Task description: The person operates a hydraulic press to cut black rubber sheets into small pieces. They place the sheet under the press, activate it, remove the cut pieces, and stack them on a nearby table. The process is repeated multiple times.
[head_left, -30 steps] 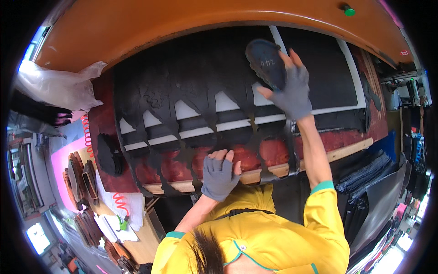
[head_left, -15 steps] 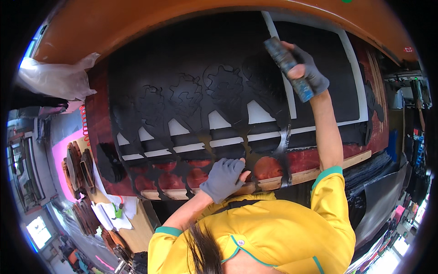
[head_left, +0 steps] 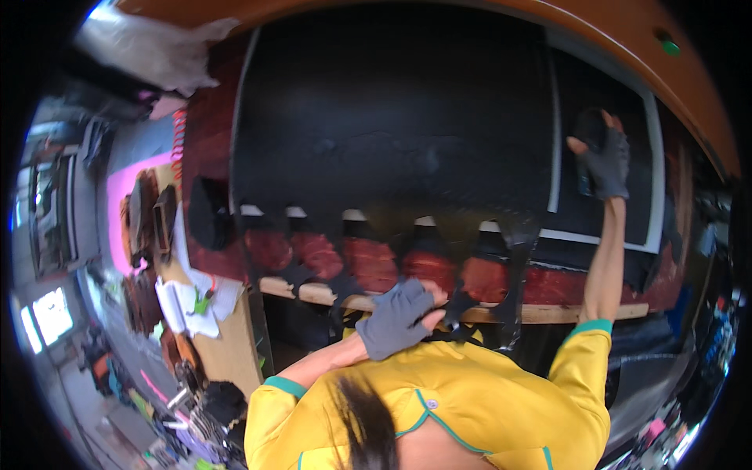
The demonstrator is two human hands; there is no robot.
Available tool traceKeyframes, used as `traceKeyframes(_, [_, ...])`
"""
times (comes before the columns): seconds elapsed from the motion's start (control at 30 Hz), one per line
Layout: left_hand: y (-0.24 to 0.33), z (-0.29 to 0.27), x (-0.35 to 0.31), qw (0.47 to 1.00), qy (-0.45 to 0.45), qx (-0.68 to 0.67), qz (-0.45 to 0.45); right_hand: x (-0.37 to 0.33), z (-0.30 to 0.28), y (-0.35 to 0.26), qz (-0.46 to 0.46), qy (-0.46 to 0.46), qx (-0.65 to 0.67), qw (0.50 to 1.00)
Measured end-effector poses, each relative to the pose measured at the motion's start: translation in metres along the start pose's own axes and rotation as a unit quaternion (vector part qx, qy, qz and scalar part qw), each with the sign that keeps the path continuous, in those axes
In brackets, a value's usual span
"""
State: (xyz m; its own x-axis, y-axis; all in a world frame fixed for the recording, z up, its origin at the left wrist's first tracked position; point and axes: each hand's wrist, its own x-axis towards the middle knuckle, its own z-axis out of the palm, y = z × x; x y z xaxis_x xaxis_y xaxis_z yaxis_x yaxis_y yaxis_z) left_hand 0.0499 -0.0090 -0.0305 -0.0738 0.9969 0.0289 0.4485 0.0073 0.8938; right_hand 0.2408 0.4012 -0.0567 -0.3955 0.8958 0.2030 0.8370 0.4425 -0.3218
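A wide black sheet (head_left: 376, 110) lies over the dark red board, its near edge cut into round gaps with narrow strips between them. At that edge my left hand (head_left: 401, 319), in a grey fingerless glove, has its fingers curled closed on one of the strips. My right hand (head_left: 609, 160), gloved the same way, reaches far right over a second black piece (head_left: 627, 102) with a pale border. It grips a dark block-like cutting die (head_left: 583, 182), bluish on its side and mostly hidden by the hand.
An orange machine beam (head_left: 501, 17) spans the far side. A wooden strip (head_left: 619, 311) edges the red board (head_left: 368, 266) in front of me. At left are clear plastic (head_left: 149, 51), a red coiled hose (head_left: 178, 149), brown dies (head_left: 141, 207) and papers with a green clip (head_left: 202, 301).
My right hand has carried the die rightward, onto the pale-bordered piece. Smooth black sheet now covers where jagged cut outlines showed, and the white gaps look smaller. My left hand stays at the near edge.
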Motion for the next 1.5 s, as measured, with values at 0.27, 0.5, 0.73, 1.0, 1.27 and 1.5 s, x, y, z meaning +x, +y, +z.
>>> traceKeyframes(0.27, [-0.07, -0.081, -0.03, 0.791, 0.521, 0.211, -0.244, 0.01, 0.0, -0.013, 0.022, 0.088, 0.071, 0.993])
traceKeyframes(0.5, [-0.128, -0.124, -0.053, 0.74, 0.535, -0.354, -0.201, -0.038, 0.021, -0.164, -0.283, -0.046, 0.4, 0.87])
traceKeyframes(0.73, [-0.123, -0.115, -0.061, 0.702, 0.53, -0.457, -0.134, -0.138, 0.089, -0.378, -0.552, -0.052, 0.261, 0.79])
traceKeyframes(1.0, [-0.117, -0.109, -0.058, 0.735, 0.52, -0.384, -0.203, -0.04, 0.136, -0.431, -0.051, -0.13, 0.383, 0.913])
traceKeyframes(1.27, [-0.088, -0.068, -0.046, 0.78, 0.417, -0.417, -0.208, -0.039, 0.059, -0.35, -0.521, 0.119, 0.254, 0.806])
traceKeyframes(1.5, [-0.101, -0.059, -0.026, 0.643, 0.4, -0.639, -0.135, -0.15, 0.086, -0.322, -0.539, -0.108, 0.238, 0.801])
